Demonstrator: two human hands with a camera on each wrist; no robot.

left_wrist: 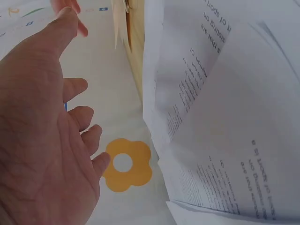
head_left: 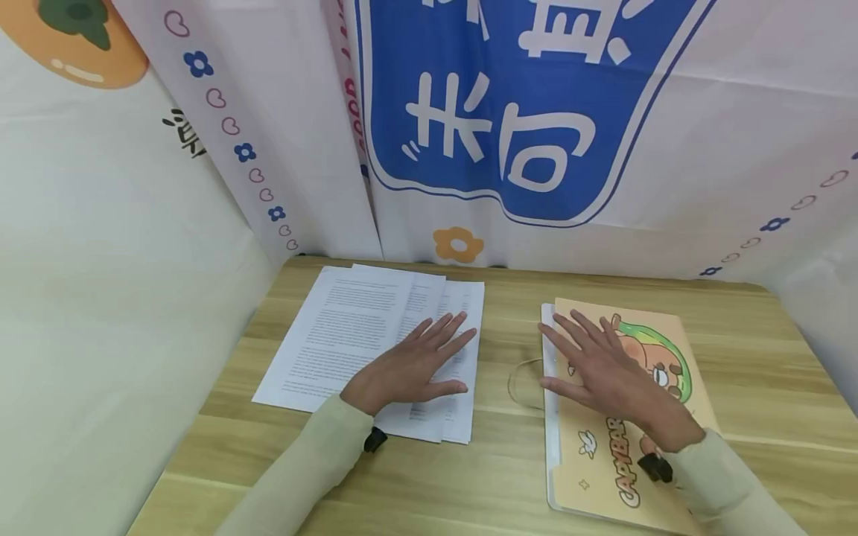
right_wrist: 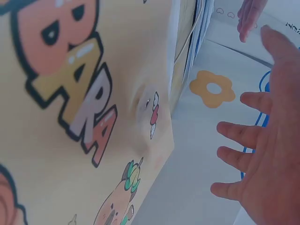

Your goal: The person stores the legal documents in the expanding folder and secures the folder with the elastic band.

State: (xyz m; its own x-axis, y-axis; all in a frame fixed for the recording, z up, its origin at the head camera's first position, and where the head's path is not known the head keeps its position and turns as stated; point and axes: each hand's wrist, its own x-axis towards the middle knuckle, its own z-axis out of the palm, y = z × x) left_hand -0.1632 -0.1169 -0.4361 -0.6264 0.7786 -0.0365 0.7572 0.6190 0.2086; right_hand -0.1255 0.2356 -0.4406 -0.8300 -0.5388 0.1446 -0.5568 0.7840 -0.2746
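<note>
On the surface (head_left: pixel 496 476), loose papers (head_left: pixel 348 327) lie below the left grip (head_left: pixel 412 368), a capybara folder (head_left: pixel 596 443) below the right grip (head_left: pixel 606 372); both have fingers spread, holding nothing. Papers: presumably light, limp, easily creased; pinch along outer edges. Folder: likely stiffer, slick-covered; take opposite edges.

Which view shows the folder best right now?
The head view: most of the folder shows, though the right hand hides part. The right wrist gives a closer, cropped piece of it; the left wrist, at most an unclear sliver.
</note>
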